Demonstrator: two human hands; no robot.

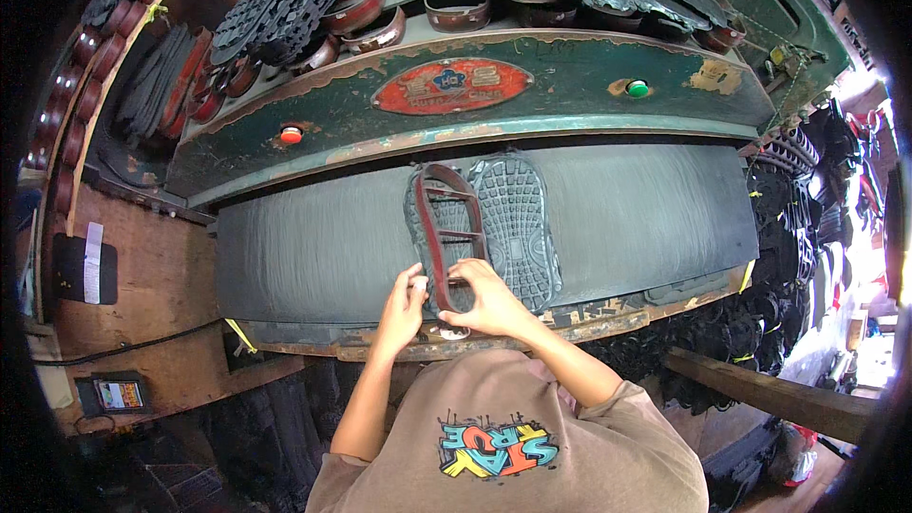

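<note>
A sole-shaped cutting die (434,237) with a dark red band and crossbars stands on a black treaded rubber sheet (518,228). The sheet has two sole-shaped patterns side by side, and the die sits over the left one. My right hand (486,299) is closed round the die's near end, thumb toward me and fingers over its right side. My left hand (402,309) is just left of that end, fingers loosely curved and apart from the thumb, by the sheet's near left edge. Something white shows at its fingertips. Whether it touches the sheet is unclear.
The wide grey worktop (646,218) of a green machine lies under the sheet. Its front beam (570,85) carries a red button (291,135) and a green button (636,88). More dies (456,9) and stacked rubber sheets (294,0) rest above. A wooden beam (769,389) juts in at right.
</note>
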